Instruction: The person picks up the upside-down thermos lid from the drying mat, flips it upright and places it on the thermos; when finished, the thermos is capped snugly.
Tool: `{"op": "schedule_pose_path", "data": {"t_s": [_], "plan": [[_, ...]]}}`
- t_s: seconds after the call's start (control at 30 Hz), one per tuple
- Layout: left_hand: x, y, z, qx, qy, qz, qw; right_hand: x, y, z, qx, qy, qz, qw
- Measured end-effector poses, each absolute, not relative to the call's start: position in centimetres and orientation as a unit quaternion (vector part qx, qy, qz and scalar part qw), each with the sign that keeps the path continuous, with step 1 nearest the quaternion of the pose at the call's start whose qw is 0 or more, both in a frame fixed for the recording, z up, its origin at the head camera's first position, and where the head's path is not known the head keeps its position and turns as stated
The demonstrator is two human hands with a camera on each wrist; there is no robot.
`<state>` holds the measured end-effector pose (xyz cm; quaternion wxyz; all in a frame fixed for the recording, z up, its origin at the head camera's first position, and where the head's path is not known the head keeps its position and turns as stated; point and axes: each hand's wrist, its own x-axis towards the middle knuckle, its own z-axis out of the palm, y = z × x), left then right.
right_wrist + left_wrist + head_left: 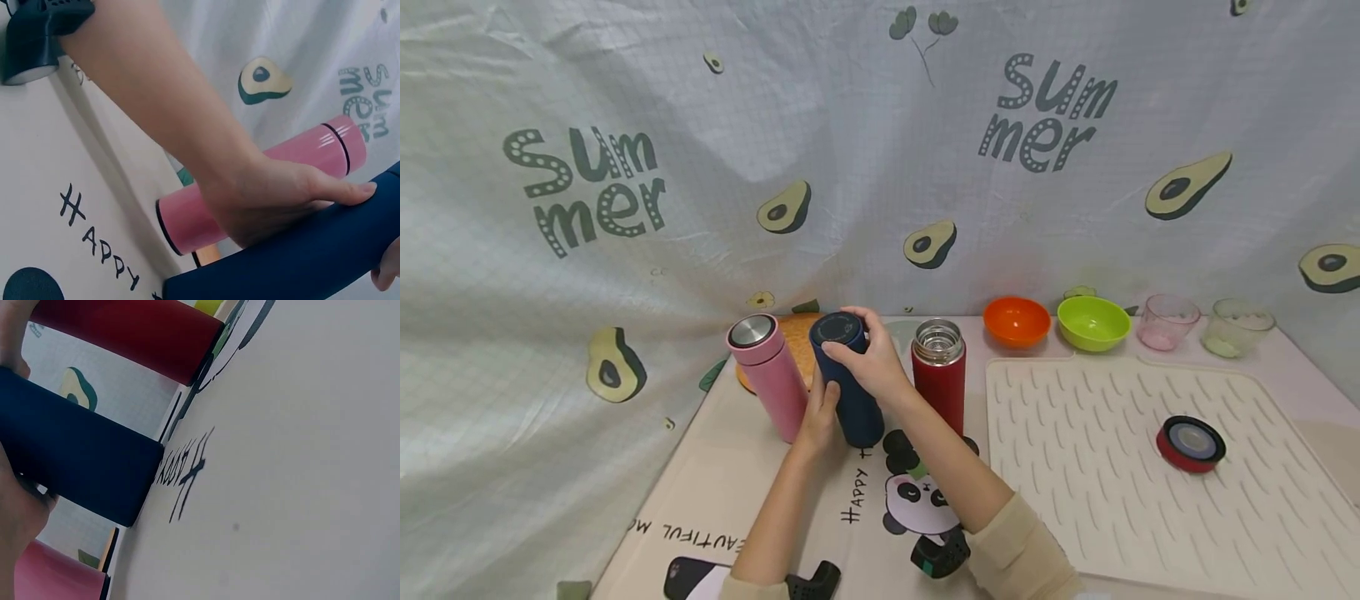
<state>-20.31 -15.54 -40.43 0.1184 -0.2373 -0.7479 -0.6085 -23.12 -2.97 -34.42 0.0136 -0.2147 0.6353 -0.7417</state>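
Head view is showing the blue bottle [857, 408] standing on the table [700, 467], held between the two grips. Left grip [818, 421] is clasping the body, thumb lying along the wall; right grip [876, 362] is curling round the top, thumb and fingers holding the dark lid [838, 328]. Both are closing on this one bottle, neither gaping.

Handling, judging by looks: walls are seeming stiff, likely metal, not fragile. Matte finish is probably giving decent friction; weight is probably moderate, contents hiding under the lid. Best hold: one palm bracing mid-body, fingertips taking the lid by its side.

Pink bottle [772, 383] is standing just left of the left grip, lid on, looking glossier and likely slicker. Red bottle [938, 383] is standing right of the right grip, mouth uncovered. Farther right of that grip, a red-and-black lid [1191, 446] is lying on the ribbed mat [1045, 500]. Beyond and right of the grips, orange bowl [1017, 323], green bowl [1093, 325] and two see-through cups [1167, 323] are lining the back.
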Motion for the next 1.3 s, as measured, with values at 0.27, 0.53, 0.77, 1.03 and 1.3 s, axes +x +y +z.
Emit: {"op": "schedule_pose_path", "data": {"t_s": [0.27,0.53,0.77,1.03,1.3], "plan": [[-20.7,-16.7,-41.7,-0.198,-0.755,-0.617,0.095,-22.1,-2.2,-33.3,-0.254,0.727,-0.636,-0.048],[-18.2,-17.2,-40.1,-0.188,-0.747,-0.619,0.154,-20.5,-0.2,-33.0,-0.398,0.769,-0.477,-0.15],[-15.0,-17.6,-38.9,-0.199,-0.846,-0.427,0.251,-16.6,4.0,-33.6,-0.466,0.758,-0.431,-0.149],[-12.4,-16.2,-38.5,-0.239,-0.897,-0.228,0.294,-13.7,11.1,-34.9,-0.422,0.793,-0.412,-0.151],[-11.8,-13.6,-38.7,-0.264,-0.927,-0.137,0.23,-13.4,20.0,-36.9,-0.307,0.861,-0.359,-0.19]]}}
